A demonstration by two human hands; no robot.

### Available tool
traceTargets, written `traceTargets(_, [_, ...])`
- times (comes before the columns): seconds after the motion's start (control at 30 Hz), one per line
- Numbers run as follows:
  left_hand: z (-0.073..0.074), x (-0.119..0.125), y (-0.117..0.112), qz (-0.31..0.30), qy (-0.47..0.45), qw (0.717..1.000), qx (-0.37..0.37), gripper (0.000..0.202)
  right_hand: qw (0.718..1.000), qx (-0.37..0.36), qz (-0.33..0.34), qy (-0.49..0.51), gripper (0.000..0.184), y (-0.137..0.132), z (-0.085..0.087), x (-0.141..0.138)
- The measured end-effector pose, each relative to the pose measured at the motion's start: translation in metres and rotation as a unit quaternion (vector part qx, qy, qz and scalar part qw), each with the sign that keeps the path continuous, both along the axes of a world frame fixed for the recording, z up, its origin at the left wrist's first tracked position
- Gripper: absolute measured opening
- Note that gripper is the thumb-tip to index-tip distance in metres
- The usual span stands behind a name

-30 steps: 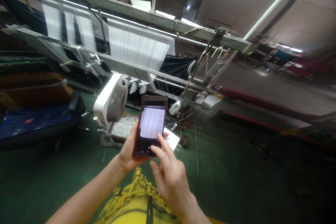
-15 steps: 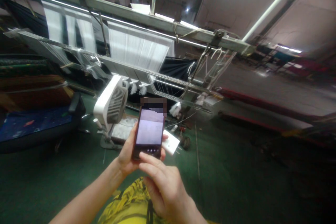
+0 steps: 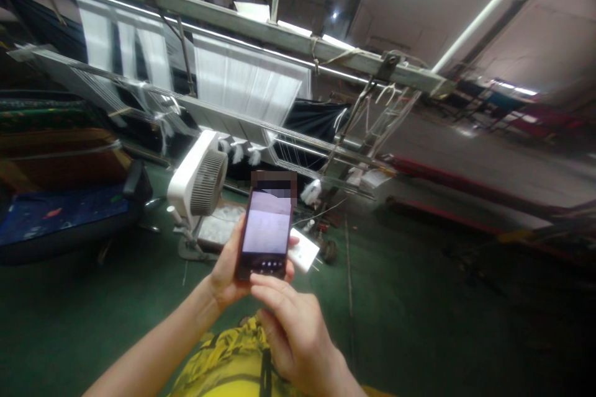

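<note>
A smartphone (image 3: 266, 229) with a lit, pale screen is held upright in front of me. My left hand (image 3: 228, 270) is wrapped around it from the left and beneath, with fingertips showing at its right edge. Just below the screen, my right hand (image 3: 295, 322) has its fingers stretched toward the phone's bottom edge and holds nothing. I cannot tell whether those fingertips touch the phone. Beyond the phone's right side lies a white flat object (image 3: 305, 251), partly hidden by my left fingers.
A white box fan (image 3: 195, 180) stands left of the phone. Behind it runs a long frame (image 3: 218, 22) hung with white threads (image 3: 244, 71). An office chair (image 3: 65, 217) with a blue seat cover sits at left on the green floor (image 3: 395, 298).
My right fingertips have drawn back slightly from the lower part of the phone toward its bottom edge. My left hand keeps its hold, and the view has shifted a little.
</note>
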State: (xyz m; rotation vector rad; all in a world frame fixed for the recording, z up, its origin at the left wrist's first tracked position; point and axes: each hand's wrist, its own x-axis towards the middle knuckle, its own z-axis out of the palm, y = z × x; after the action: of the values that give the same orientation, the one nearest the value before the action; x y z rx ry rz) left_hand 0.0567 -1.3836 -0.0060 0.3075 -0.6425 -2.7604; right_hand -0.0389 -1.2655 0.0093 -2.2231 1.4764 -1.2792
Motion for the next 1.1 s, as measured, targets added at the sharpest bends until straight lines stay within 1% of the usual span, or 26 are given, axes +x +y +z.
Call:
traceTargets(0.1, [0.001, 0.001, 0.001, 0.009, 0.004, 1.0, -0.003, 0.089, 1.0, 0.0, -0.003, 0.0, 0.032, 0.002, 0.001, 0.001])
traceTargets(0.2, [0.002, 0.002, 0.003, 0.003, 0.001, 1.0, -0.003, 0.089, 1.0, -0.001, -0.011, 0.004, 0.033, 0.004, 0.0, 0.001])
traceTargets(0.3, [0.003, 0.001, 0.005, 0.016, -0.001, 1.0, 0.007, 0.086, 0.999, -0.013, -0.046, 0.017, 0.032, 0.005, -0.003, 0.0])
traceTargets(0.4, [0.002, 0.0, 0.005, 0.062, -0.002, 0.998, 0.03, 0.073, 0.995, -0.022, -0.093, 0.031, 0.031, 0.006, -0.007, -0.001])
traceTargets(0.5, [-0.001, 0.0, 0.005, 0.076, -0.015, 0.996, 0.042, 0.065, 0.992, -0.017, -0.124, 0.032, 0.031, 0.005, -0.009, 0.0])
traceTargets(0.63, [-0.003, 0.002, 0.005, 0.074, -0.007, 0.996, 0.053, 0.063, 0.991, -0.013, -0.126, 0.036, 0.03, 0.002, -0.009, 0.002])
traceTargets(0.83, [0.0, 0.002, 0.004, 0.083, -0.019, 0.994, 0.066, 0.057, 0.989, 0.011, -0.142, 0.043, 0.03, -0.001, -0.005, 0.004])
traceTargets(0.97, [0.001, 0.002, 0.006, 0.092, -0.037, 0.993, 0.06, 0.059, 0.989, 0.017, -0.142, 0.045, 0.031, -0.005, -0.004, 0.007])
traceTargets(1.1, [0.0, 0.001, 0.007, 0.076, -0.035, 0.995, 0.053, 0.063, 0.988, 0.015, -0.145, 0.058, 0.031, -0.009, -0.002, 0.009])
